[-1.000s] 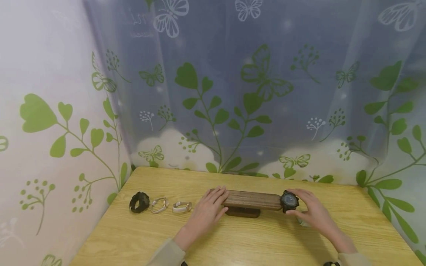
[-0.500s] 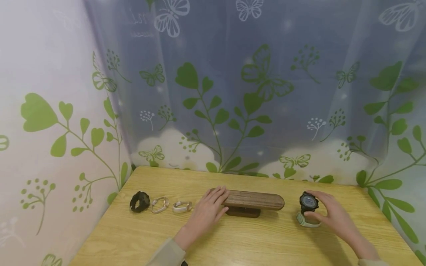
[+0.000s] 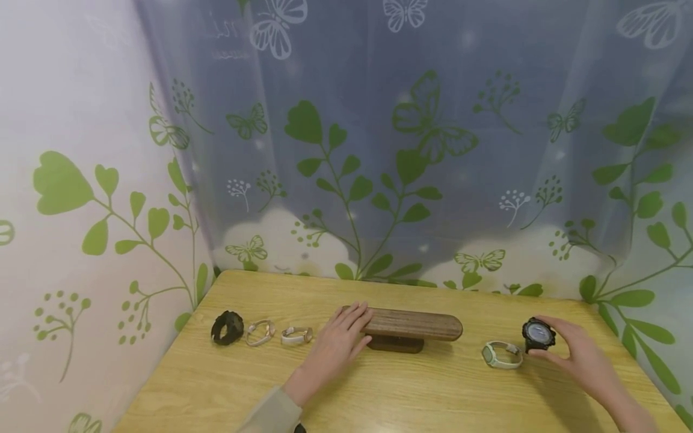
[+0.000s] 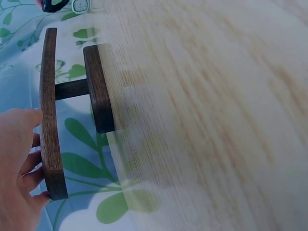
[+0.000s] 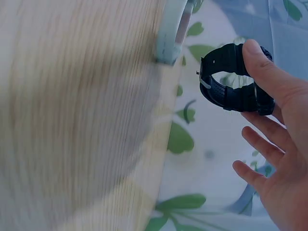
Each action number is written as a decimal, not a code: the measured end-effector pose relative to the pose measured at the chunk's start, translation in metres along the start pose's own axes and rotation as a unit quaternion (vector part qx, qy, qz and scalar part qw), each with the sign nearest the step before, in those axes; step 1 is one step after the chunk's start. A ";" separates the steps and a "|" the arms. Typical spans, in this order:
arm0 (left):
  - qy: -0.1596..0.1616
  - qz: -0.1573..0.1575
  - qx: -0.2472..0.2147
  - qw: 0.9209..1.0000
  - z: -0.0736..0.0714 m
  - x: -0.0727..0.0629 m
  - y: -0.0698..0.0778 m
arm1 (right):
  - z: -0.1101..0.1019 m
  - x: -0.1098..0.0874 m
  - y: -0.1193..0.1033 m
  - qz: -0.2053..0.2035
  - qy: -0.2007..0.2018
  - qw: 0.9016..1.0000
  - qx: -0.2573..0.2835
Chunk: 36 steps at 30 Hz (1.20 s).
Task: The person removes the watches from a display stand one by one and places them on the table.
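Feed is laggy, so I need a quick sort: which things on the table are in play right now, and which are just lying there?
In play:
black watch, pinched in the right hand
wooden stand, touched by the left hand

Lying about:
green watch
dark watch at far left
two pale watches

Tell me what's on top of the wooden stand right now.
Only the left hand, fingers resting on the wooden stand at its left end. The rest of its top is bare; under the fingers is hidden.
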<state>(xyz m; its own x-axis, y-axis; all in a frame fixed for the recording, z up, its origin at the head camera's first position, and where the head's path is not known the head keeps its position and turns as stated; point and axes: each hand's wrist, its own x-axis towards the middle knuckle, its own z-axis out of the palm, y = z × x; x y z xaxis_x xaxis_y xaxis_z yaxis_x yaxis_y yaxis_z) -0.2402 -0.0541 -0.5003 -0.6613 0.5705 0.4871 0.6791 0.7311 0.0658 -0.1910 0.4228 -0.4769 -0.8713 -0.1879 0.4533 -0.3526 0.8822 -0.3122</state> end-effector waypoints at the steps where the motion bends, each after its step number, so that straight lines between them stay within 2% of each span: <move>1: 0.000 0.000 0.000 1.000 0.000 0.000 0.000 | -0.001 -0.001 0.003 0.001 0.000 1.000 -0.003; 6: 0.003 0.002 0.003 1.000 0.001 -0.001 -0.001 | -0.007 -0.010 0.019 0.016 -0.013 1.000 -0.020; 14: 0.003 0.002 0.008 1.000 0.002 -0.001 -0.001 | -0.015 -0.014 0.034 0.086 -0.078 0.990 -0.077; 17: 0.000 0.000 0.010 1.000 0.003 -0.001 -0.002 | -0.015 -0.014 0.038 0.079 -0.090 0.988 -0.093; 24: -0.003 -0.004 0.008 1.000 0.003 -0.001 -0.002 | -0.009 -0.014 0.042 0.087 -0.130 0.985 -0.066; 36: -0.002 -0.001 0.014 1.000 0.001 0.000 -0.001 | 0.007 -0.006 0.034 0.078 -0.123 0.988 -0.057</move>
<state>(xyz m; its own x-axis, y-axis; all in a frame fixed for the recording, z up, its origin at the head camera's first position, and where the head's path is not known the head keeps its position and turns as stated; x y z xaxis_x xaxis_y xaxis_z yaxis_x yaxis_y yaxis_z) -0.2410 -0.0541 -0.5010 -0.6645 0.5698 0.4835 0.6681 0.7429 0.0426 -0.2002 0.4509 -0.4962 -0.9737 -0.1323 0.1853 -0.1785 0.9488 -0.2604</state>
